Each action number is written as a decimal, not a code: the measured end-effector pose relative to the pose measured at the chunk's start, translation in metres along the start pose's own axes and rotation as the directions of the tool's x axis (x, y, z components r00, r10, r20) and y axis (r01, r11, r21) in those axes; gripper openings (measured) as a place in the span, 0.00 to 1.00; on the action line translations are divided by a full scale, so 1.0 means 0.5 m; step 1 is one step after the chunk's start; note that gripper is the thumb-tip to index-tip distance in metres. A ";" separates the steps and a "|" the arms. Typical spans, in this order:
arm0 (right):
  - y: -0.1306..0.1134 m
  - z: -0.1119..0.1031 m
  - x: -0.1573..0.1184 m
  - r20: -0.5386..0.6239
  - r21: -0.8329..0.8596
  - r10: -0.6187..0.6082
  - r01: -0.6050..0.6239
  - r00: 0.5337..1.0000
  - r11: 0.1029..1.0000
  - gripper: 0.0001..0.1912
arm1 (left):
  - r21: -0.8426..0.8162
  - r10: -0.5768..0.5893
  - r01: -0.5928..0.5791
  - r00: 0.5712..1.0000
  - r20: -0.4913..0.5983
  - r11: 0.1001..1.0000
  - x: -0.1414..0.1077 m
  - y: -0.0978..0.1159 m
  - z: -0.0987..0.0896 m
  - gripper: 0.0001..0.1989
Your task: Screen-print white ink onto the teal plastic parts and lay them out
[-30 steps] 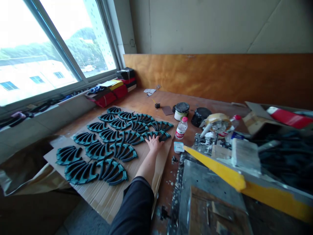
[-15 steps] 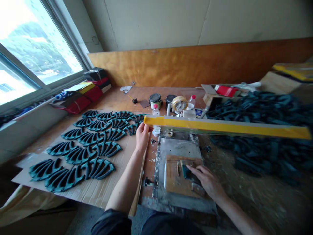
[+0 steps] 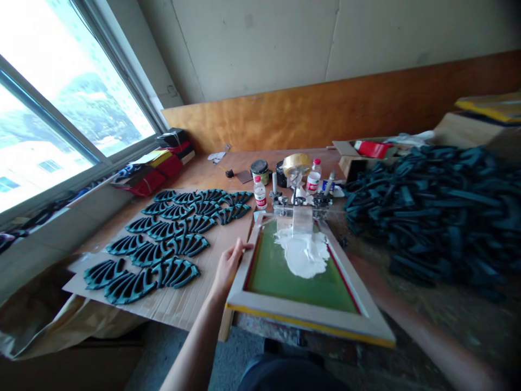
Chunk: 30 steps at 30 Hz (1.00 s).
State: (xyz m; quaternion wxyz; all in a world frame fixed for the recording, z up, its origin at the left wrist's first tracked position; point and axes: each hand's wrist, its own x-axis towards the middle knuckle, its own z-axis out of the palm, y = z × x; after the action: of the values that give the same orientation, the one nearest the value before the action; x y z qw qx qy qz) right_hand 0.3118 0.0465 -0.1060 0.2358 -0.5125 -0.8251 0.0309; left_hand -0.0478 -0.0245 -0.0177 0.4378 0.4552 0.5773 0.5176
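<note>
A screen-printing frame (image 3: pixel 240 282) with a pale border and green mesh lies lowered over the bench in front of me. White ink (image 3: pixel 305 258) is pooled on the far half of its mesh, by a metal block (image 3: pixel 302 221). My left hand (image 3: pixel 228 266) is at the frame's left rail, fingers closed at its edge; its lower fingers are hidden. My right hand (image 3: pixel 362 274) is smeared by motion just beyond the right rail, and its fingers cannot be made out. The metal plate, wooden jig and dark part seen earlier are hidden under the frame.
Dark green fan-shaped parts (image 3: pixel 163 241) lie in rows on cardboard (image 3: pixel 185 309) at left. A large heap of similar dark pieces (image 3: pixel 431 212) covers the right. Behind the frame stand a hinge clamp (image 3: pixel 299 200), bottles (image 3: pixel 259 193), a jar (image 3: pixel 259 169) and a tape roll (image 3: pixel 296 163).
The frame has swung down from its raised, edge-on position, and its inked mesh now faces up. My left hand has lowered with it. My right hand has left the dark piece and moved right.
</note>
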 end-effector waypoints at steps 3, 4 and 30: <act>-0.013 -0.053 0.063 -0.131 -0.022 0.002 -0.005 0.991 1.000 0.19 | 0.061 -0.068 0.066 0.997 0.024 0.996 -0.016 -0.123 0.001 0.33; -0.034 -0.063 0.088 -0.164 -0.049 -0.036 0.029 0.986 0.998 0.21 | 0.076 -0.074 0.072 0.997 0.013 0.994 -0.014 -0.156 0.005 0.36; -0.161 -0.014 -0.003 0.126 0.085 -0.562 0.555 0.818 0.827 0.13 | 0.141 -0.126 0.125 0.992 0.000 0.982 0.004 -0.222 0.017 0.32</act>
State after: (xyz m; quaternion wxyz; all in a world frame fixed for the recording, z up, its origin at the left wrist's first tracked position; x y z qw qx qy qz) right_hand 0.2483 0.0059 -0.0764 0.1850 -0.2394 -0.9530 0.0159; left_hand -0.0478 -0.0265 -0.1290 0.4390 0.4500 0.6378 0.4450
